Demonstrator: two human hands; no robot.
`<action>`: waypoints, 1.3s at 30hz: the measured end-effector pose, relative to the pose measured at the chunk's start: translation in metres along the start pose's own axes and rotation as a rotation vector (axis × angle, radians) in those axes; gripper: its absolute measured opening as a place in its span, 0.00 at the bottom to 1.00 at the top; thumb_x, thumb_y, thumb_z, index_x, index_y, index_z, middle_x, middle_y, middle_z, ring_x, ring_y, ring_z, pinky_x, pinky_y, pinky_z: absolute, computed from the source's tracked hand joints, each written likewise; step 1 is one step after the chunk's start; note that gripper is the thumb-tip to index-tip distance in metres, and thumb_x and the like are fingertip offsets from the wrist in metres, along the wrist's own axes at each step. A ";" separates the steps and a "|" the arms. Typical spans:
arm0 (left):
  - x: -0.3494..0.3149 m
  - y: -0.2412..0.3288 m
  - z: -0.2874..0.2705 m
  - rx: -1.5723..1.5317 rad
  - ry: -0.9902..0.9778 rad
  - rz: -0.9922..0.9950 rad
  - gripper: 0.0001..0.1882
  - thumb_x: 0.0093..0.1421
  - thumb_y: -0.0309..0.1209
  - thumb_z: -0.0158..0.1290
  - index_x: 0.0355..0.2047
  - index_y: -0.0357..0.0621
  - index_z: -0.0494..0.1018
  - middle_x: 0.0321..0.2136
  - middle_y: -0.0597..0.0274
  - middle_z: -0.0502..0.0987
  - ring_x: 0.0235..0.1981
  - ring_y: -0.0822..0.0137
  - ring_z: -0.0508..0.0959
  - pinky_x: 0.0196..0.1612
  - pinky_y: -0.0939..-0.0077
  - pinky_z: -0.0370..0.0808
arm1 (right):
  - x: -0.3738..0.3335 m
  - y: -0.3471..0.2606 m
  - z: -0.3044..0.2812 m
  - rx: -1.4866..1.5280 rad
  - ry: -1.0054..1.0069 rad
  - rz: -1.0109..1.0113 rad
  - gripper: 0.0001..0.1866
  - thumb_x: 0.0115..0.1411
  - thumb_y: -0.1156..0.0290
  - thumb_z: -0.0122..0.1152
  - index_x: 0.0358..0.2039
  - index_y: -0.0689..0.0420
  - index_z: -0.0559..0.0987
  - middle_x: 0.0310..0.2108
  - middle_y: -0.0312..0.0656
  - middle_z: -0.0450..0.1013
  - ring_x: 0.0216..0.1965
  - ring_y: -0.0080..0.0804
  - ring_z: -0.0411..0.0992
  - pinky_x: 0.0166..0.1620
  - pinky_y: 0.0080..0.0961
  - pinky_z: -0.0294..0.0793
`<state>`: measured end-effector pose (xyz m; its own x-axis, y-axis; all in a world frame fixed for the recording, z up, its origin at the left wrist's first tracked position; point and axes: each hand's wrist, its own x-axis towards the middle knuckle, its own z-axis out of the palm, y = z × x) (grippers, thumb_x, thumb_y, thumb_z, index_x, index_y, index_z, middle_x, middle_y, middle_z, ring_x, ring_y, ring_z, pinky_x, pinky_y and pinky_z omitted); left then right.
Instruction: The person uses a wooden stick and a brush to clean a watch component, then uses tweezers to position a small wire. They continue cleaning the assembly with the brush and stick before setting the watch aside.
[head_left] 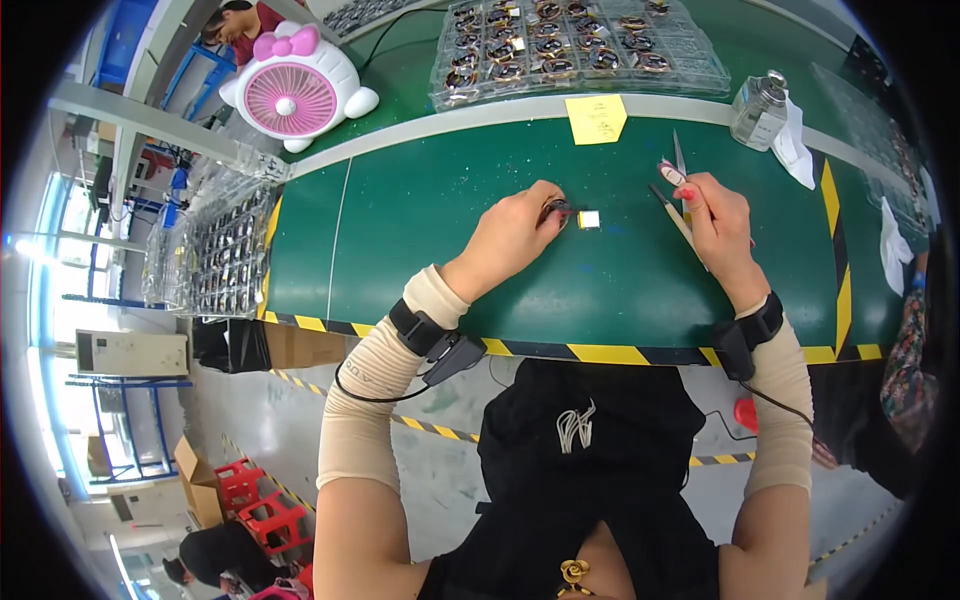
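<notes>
My left hand (pixel 513 232) is closed, pinching a small dark round part with wires (pixel 555 208) over the green work mat. Right beside its fingertips is a small white and yellow battery-like block (pixel 589 220); thin wires seem to run to it from the pinched part. My right hand (pixel 717 225) is closed around a slim pointed metal tool (pixel 679 150), whose tip points away from me; the fingers hide most of it. Under that hand's left side lies a pen-like tool (pixel 676 213) with a dark tip and a pale handle.
Clear trays of round wired parts (pixel 560 50) stand beyond the grey ledge. A yellow note (pixel 597 119) lies on that ledge. A glass bottle (pixel 759 110) and white tissue (pixel 792 148) are at far right, a pink-and-white fan (pixel 292 98) at far left. Striped tape (pixel 600 353) marks the near edge.
</notes>
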<state>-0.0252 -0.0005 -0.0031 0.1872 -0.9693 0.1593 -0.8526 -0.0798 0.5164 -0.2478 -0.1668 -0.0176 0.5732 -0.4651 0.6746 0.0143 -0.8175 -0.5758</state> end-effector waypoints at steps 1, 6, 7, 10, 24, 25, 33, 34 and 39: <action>0.002 0.001 -0.002 -0.075 -0.034 -0.017 0.12 0.61 0.30 0.56 0.41 0.39 0.70 0.24 0.50 0.76 0.24 0.56 0.79 0.27 0.62 0.74 | 0.000 0.000 0.000 0.001 -0.019 0.005 0.11 0.68 0.70 0.52 0.30 0.62 0.76 0.21 0.42 0.69 0.18 0.33 0.66 0.24 0.25 0.63; 0.018 0.000 -0.019 -0.435 -0.347 -0.462 0.13 0.62 0.29 0.56 0.45 0.36 0.71 0.25 0.58 0.76 0.24 0.69 0.80 0.22 0.75 0.76 | 0.000 -0.001 0.000 0.025 -0.025 -0.051 0.09 0.67 0.72 0.53 0.30 0.62 0.76 0.21 0.45 0.70 0.19 0.39 0.69 0.25 0.27 0.65; 0.019 0.000 -0.021 -0.425 -0.345 -0.460 0.13 0.62 0.29 0.56 0.45 0.36 0.71 0.25 0.58 0.76 0.24 0.69 0.80 0.22 0.75 0.76 | 0.000 -0.002 0.000 0.020 -0.029 -0.056 0.09 0.66 0.73 0.53 0.30 0.62 0.76 0.21 0.45 0.70 0.19 0.40 0.69 0.25 0.28 0.65; 0.016 -0.002 -0.024 -0.768 -0.310 -0.672 0.13 0.65 0.31 0.54 0.44 0.33 0.70 0.29 0.62 0.77 0.25 0.73 0.80 0.21 0.85 0.77 | 0.000 -0.003 -0.001 0.006 -0.029 -0.077 0.08 0.65 0.74 0.55 0.29 0.63 0.75 0.22 0.46 0.71 0.20 0.42 0.70 0.25 0.29 0.66; -0.008 -0.073 -0.037 -1.947 -0.044 -0.684 0.11 0.70 0.35 0.47 0.42 0.39 0.70 0.34 0.57 0.76 0.17 0.79 0.68 0.13 0.92 0.64 | 0.001 -0.008 -0.001 0.014 -0.049 -0.107 0.08 0.64 0.73 0.56 0.29 0.64 0.75 0.20 0.46 0.69 0.20 0.42 0.69 0.24 0.31 0.66; -0.009 -0.075 -0.041 -1.857 0.030 -0.703 0.12 0.70 0.37 0.47 0.42 0.40 0.70 0.33 0.56 0.76 0.16 0.79 0.66 0.12 0.92 0.62 | 0.001 -0.008 -0.001 0.010 -0.052 -0.106 0.08 0.64 0.73 0.56 0.29 0.64 0.75 0.20 0.46 0.69 0.20 0.42 0.69 0.24 0.31 0.66; -0.019 -0.068 -0.057 -2.164 0.279 -0.815 0.13 0.69 0.38 0.49 0.41 0.39 0.70 0.32 0.57 0.74 0.16 0.79 0.65 0.12 0.92 0.62 | 0.001 -0.010 0.001 0.018 -0.066 -0.095 0.08 0.63 0.73 0.57 0.29 0.63 0.75 0.20 0.46 0.69 0.19 0.42 0.69 0.24 0.32 0.64; -0.021 -0.070 -0.055 -2.275 0.244 -0.790 0.13 0.69 0.38 0.49 0.41 0.39 0.70 0.32 0.57 0.74 0.16 0.79 0.65 0.12 0.92 0.62 | 0.001 -0.009 0.000 0.016 -0.065 -0.110 0.08 0.63 0.73 0.57 0.29 0.63 0.75 0.20 0.46 0.69 0.19 0.42 0.69 0.24 0.32 0.64; -0.028 -0.088 -0.050 -2.358 0.256 -0.786 0.12 0.69 0.37 0.49 0.41 0.40 0.70 0.33 0.57 0.75 0.17 0.77 0.67 0.13 0.91 0.63 | 0.002 -0.010 0.002 0.022 -0.089 -0.075 0.08 0.64 0.73 0.56 0.28 0.63 0.75 0.19 0.46 0.68 0.18 0.42 0.68 0.23 0.32 0.63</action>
<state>0.0694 0.0449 -0.0108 0.2288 -0.8595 -0.4571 0.9733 0.1933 0.1238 -0.2455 -0.1591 -0.0118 0.6399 -0.3704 0.6733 0.0776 -0.8406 -0.5361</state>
